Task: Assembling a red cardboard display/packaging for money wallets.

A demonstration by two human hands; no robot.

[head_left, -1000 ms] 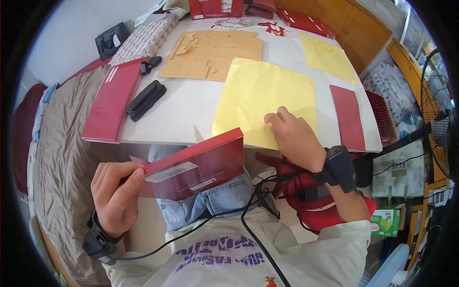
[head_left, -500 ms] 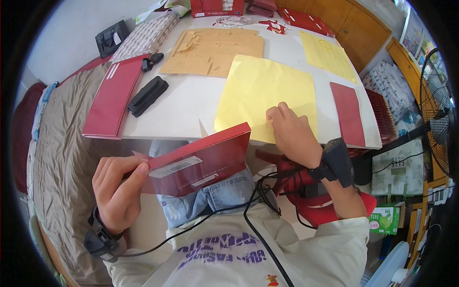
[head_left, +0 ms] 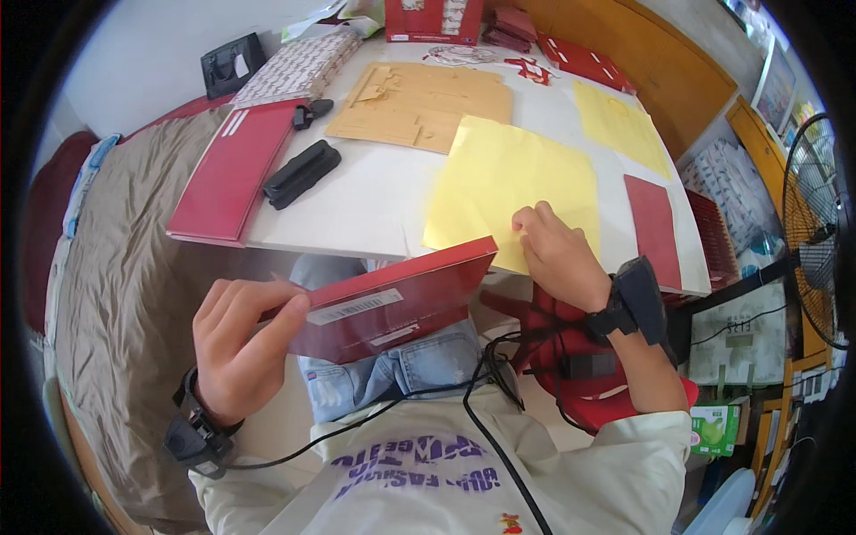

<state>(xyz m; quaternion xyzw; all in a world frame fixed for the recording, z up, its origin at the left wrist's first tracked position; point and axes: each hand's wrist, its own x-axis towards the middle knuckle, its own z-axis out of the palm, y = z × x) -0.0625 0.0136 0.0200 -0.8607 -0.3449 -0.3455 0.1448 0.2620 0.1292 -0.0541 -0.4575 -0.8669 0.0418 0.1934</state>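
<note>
My left hand (head_left: 245, 343) grips a thin, flat dark-red box (head_left: 392, 312) by its left end, with the thumb on the near face. The box is held tilted up over my lap, just off the table's front edge. A white barcode label shows on the face turned towards me. My right hand (head_left: 562, 254) is closed over the front of a large yellow sheet (head_left: 513, 174), with its fingers curled in. Whatever may be between those fingers is hidden. Both wrists wear black devices.
A black case (head_left: 303, 174) and long red folder-like piece (head_left: 236, 169) lie left on the white table (head_left: 374, 201). Behind are brown cardboard (head_left: 423, 98) and a red box (head_left: 434, 22). A red strip (head_left: 653, 227) lies right, near a black fan (head_left: 811, 232). Cables hang across my lap.
The table and things on it sit slightly farther right in the view. The box in my left hand has also shifted right. My right hand remains closed over the yellow sheet.
</note>
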